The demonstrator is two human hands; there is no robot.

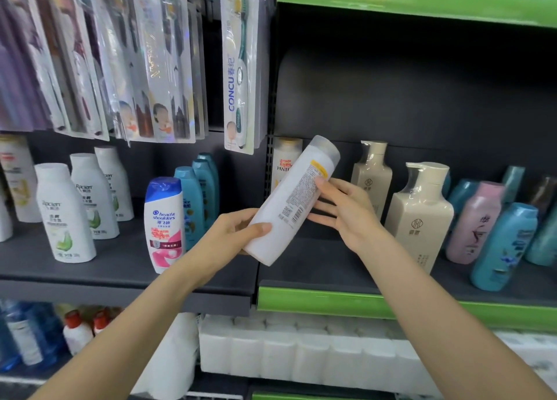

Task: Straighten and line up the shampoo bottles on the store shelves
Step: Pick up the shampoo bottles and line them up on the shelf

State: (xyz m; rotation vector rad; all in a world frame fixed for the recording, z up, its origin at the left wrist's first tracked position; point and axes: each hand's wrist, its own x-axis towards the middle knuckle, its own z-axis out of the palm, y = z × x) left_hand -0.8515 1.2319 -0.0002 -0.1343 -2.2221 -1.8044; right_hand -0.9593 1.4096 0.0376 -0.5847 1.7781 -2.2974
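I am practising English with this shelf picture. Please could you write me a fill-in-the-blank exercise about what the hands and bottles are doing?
1. The left hand grips the ____ end of the white bottle.
2. The white bottle is tilted, with its cap pointing up and to the ____.
3. The right hand touches the white bottle with ____ fingers.
4. The Head & Shoulders bottle has a ____ cap.

Missing words: bottom; right; straight; blue
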